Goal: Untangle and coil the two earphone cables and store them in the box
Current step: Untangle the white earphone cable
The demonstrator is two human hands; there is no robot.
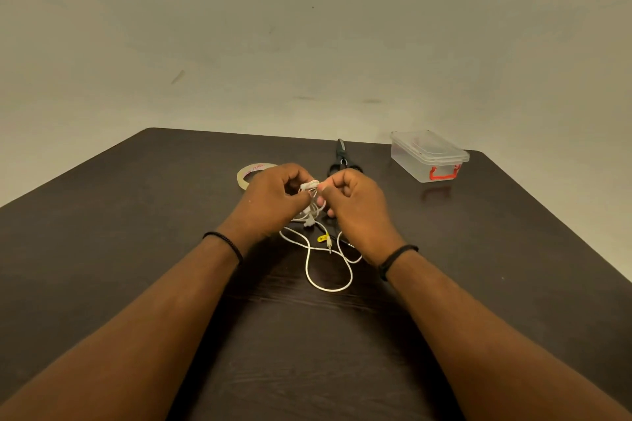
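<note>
**Fingers of both hands pinched on the earphone tangle, box shut and off to the side**

Fingers (309,196) of the left hand (270,202) and right hand (355,205) are curled in, tips nearly touching, all clamped on the white earphone cables (309,212). I see the knotted bundle held up between the fingertips; loose loops hang below the fingers and lie on the dark table (136,215), a jack plug (329,244) with a yellow tag (321,238) just under the right fingers. I can't separate the two cables in the knot. Clear box (429,155), lid on, red latch, sits well apart beyond the right fingers. Tape roll (251,174) just beyond the left fingers, scissors (342,157) just beyond the right. Black band on each wrist
</note>
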